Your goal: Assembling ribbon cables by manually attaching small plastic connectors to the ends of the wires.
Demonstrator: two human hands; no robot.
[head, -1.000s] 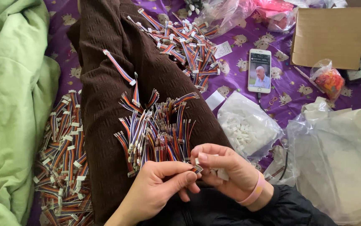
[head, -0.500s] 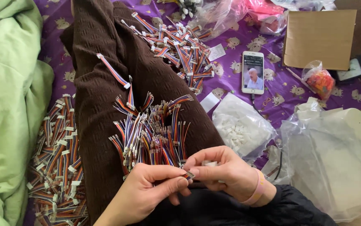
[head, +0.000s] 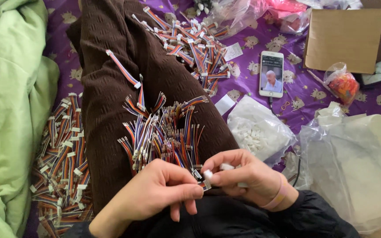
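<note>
Small white plastic connector (head: pixel 208 174) sits pinched between both hands at about 6 o'clock in the head view, low centre, over the lap. It is tiny, blocky and white; a short striped ribbon wire end (head: pixel 204 185) meets it just below, multicoloured with red, blue, orange. Exact fit of wire into connector too small to tell.

Left hand (head: pixel 164 191): fingers curled in, thumb and forefinger pressed together on the wire end, tips touching the connector. Not spread.

Right hand (head: pixel 243 174): fingers bunched, thumb and forefinger pinching the white connector from the 3 o'clock side; a second white piece (head: pixel 226 166) shows between its fingers. Pink band (head: pixel 277 197) on the wrist.

Just above the hands, at 12 o'clock from them, a loose bundle of striped wires (head: pixel 164 132) lies on a brown ribbed trouser leg (head: pixel 111 88). One single wire (head: pixel 123 69) lies apart higher up the leg. More wires in a heap (head: pixel 195 48) at 1 o'clock on the purple patterned bedsheet (head: pixel 247 57), and another heap (head: pixel 62 163) at 9 o'clock beside the green blanket (head: pixel 9 88).

At 3 o'clock: clear bag of white connectors (head: pixel 254 132), near the right hand, not touching. Phone (head: pixel 271 73) with lit screen at 1 o'clock, cardboard box (head: pixel 345 39) at 2 o'clock, small bag with orange contents (head: pixel 344 83) beside it, large clear plastic bags (head: pixel 353 163) at 4 o'clock.
</note>
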